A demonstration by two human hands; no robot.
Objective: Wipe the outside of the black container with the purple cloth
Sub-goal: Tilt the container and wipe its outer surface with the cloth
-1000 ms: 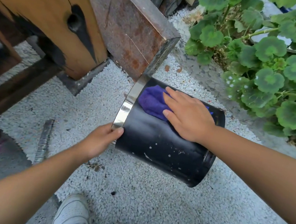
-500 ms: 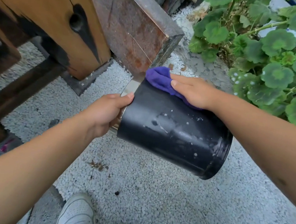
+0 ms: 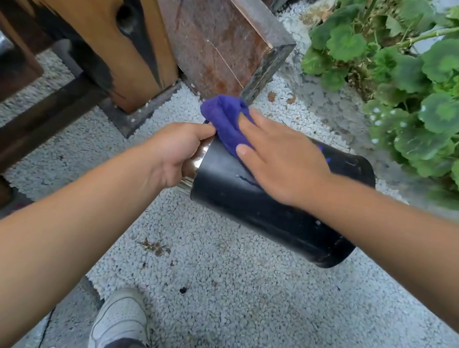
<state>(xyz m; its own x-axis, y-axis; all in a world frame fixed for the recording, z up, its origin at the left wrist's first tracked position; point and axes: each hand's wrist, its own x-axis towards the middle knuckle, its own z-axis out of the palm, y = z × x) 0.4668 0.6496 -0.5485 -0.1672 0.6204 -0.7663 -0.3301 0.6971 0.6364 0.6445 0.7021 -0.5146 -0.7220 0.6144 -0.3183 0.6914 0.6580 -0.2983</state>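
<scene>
A black cylindrical container (image 3: pixel 261 209) with a shiny metal rim is held sideways in the air above the gravel, its rim end toward the left. My left hand (image 3: pixel 178 150) is closed around that rim end. My right hand (image 3: pixel 281 161) lies flat on the upper side of the container and presses the purple cloth (image 3: pixel 225 116) against it. The cloth bunches out past my fingertips toward the rim. Small pale specks dot the container's side.
A thick wooden post (image 3: pixel 97 11) and a rusty stone slab (image 3: pixel 215 30) stand just behind the container. Green round-leaved plants (image 3: pixel 444 102) fill the right side. White gravel (image 3: pixel 233 294) covers the ground, and my white shoe (image 3: pixel 121 319) is at the bottom.
My right hand with the cloth slid from the container's far upper edge down onto its top side. The left hand closed tighter around the rim. The container shifted slightly right.
</scene>
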